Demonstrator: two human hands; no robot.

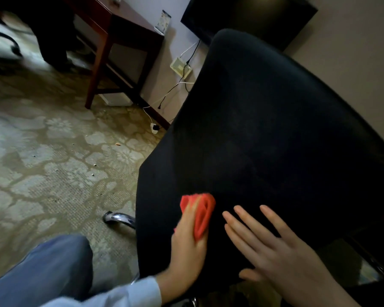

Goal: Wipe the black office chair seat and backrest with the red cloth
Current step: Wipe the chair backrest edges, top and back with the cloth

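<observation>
Red cloth, bunched up, sits in the grip of the left hand, whose fingers curl over it and press it onto the black office chair near its left edge. Just beside it the right hand lies flat, fingers straight, holding nothing, apparently steadying the chair. The blurred left hand suggests a wiping stroke, probably on the seat; where seat meets backrest is too dark to tell. The next move likely calls for strokes toward the far padding, chair kept braced.
</observation>
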